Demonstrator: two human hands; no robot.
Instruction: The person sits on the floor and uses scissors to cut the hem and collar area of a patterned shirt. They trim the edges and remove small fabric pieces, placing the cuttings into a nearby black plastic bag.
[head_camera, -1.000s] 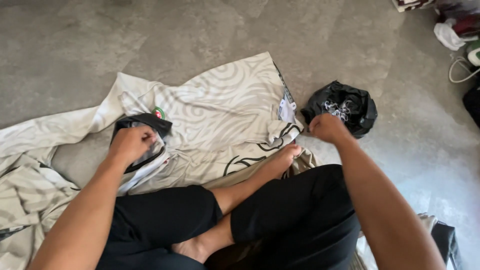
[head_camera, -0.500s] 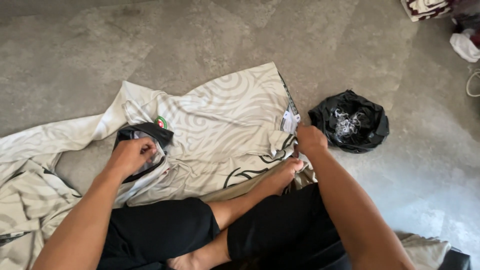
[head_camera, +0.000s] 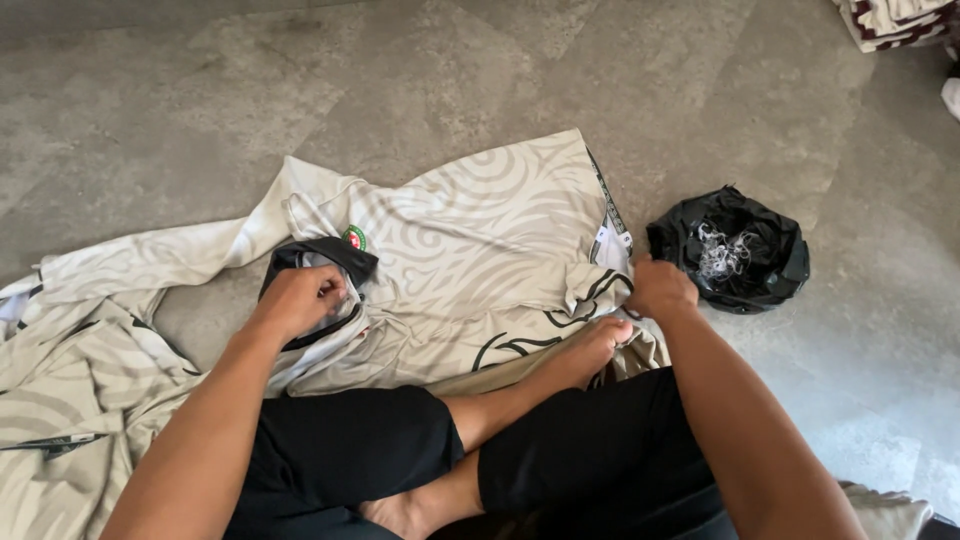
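A: Position noted — a cream shirt (head_camera: 470, 260) with a swirl pattern is spread flat on the grey floor (head_camera: 200, 110), in front of crossed legs in black trousers. Another cloth of the same pattern (head_camera: 70, 400) lies bunched to the left.

B: Grip?

A: The left hand (head_camera: 298, 300) is closed on the shirt's black collar (head_camera: 320, 255), fabric pinched in the fingers. The right hand (head_camera: 658, 288) is clenched on the lower hem, just beside a white tag (head_camera: 610, 245). A bare foot (head_camera: 598, 345) rests on the cloth below that hand.

B: Handling?

A: Judged light, soft and limp — no stiffness to be relied on. It will likely slide a little on the smooth floor and sag wherever it is unsupported. The collar and the hem corners are the firmest places to be taken hold of; mid-panel pinches would only gather folds.

B: Anything nearby?

A: A black plastic bag (head_camera: 730, 250) with pale thread scraps inside sits close to the right hand, apart from the shirt. Folded striped cloth (head_camera: 890, 20) is seen at the top right edge.

B: Change from a second ago?

A: Both hands are found on the same two points as before. The right hand has been drawn in nearer the tag, and the hem is bunched more tightly. The view has shifted left, so shoes at the right are lost.
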